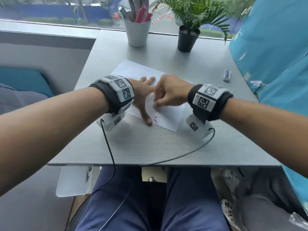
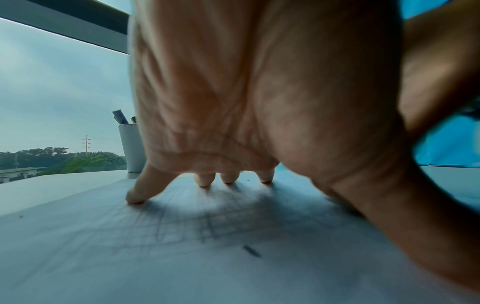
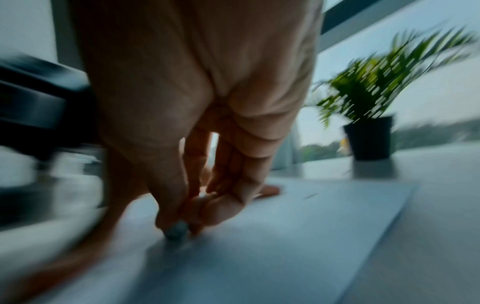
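A white sheet of paper with faint pencil lines lies tilted on the grey table. My left hand lies on the sheet with fingers spread, and its fingertips press down on the paper. My right hand is just right of it with curled fingers. In the blurred right wrist view its thumb and fingers pinch a small grey lump, apparently an eraser, against the paper. Dark crumbs lie near my left thumb.
At the back of the table stand a white cup of pens and a black-potted plant. A sleeved white eraser lies at the right. Blue fabric rises along the right side. Wrist cables trail over the near edge.
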`<state>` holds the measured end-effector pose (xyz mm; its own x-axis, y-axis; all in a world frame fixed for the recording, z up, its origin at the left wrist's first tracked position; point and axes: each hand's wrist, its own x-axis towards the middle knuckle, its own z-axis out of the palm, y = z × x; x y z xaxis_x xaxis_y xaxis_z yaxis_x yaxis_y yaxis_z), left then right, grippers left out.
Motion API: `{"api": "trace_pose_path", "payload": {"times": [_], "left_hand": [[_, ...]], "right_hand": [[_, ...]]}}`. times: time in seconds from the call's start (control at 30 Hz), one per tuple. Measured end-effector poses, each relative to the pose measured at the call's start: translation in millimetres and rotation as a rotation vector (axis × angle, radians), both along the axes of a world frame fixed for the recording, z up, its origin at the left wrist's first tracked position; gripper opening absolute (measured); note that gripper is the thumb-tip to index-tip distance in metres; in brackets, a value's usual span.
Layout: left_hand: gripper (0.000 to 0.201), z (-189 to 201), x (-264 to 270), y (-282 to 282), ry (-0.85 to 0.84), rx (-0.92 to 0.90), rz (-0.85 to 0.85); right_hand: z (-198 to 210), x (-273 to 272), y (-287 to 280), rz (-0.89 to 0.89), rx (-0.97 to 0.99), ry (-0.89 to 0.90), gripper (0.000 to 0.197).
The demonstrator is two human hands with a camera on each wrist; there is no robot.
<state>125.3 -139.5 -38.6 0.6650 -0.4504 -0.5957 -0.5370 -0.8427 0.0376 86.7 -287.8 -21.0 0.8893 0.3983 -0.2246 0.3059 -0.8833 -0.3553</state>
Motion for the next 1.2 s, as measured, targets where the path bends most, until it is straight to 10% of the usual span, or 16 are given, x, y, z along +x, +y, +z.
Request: {"api": "trace_pose_path", "payload": {"times": [1.2], "left_hand": [[0.145, 1.0, 0.1, -1.4, 0.002, 0.031, 0.008]], "right_hand": [[-2.8, -0.5, -0.9, -0.027, 0.011, -0.067, 0.006]]}}
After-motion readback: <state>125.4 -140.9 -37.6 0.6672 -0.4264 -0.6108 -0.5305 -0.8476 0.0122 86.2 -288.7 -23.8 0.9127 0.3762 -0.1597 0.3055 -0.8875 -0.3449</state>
